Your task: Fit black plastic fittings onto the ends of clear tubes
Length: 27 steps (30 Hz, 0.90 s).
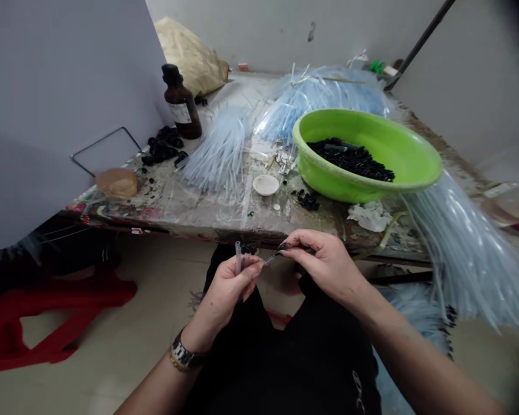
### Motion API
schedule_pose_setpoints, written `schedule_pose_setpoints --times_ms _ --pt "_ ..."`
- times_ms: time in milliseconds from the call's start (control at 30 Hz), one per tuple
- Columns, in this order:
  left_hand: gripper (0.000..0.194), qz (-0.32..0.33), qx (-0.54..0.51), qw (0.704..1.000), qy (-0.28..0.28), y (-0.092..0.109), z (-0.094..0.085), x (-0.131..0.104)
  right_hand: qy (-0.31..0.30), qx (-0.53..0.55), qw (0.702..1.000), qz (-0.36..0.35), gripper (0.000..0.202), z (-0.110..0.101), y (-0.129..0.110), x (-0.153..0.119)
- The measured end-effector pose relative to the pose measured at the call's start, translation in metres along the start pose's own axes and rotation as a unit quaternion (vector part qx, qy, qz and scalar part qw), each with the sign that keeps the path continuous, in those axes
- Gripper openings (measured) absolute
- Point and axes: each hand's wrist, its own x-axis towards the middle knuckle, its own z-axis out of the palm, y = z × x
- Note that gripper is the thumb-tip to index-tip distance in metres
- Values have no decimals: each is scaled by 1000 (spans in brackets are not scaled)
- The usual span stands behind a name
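Observation:
My left hand (234, 283), with a watch on its wrist, is closed on a clear plastic tube (238, 257) whose open end points up. A thin clear piece (269, 260) reaches from its fingertips toward my right hand (320, 257). Thumb and forefinger of the right hand pinch a small black piece (280, 252) at the far end of that thin piece. Both hands are over my lap, just in front of the table edge. Small black parts (248, 249) show behind the left fingers, partly hidden.
On the table (177, 213) are a green basin (367, 187) of black parts, bundles of clear tubes (218, 153), a small white dish (266, 185), a brown bottle (182, 109) and white crumpled paper (369, 216). A red stool (60, 305) stands at left.

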Motion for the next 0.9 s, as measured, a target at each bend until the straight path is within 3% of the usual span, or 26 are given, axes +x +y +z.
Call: schedule_pose_setpoints --times_ms 367,900 --pt "23 -1 0 1000 -4 -2 2 -1 -7 5 1000 15 12 2 1 -7" --pt "25 -2 82 997 -9 -4 2 -1 -14 -65 997 -33 17 2 -2 -18"
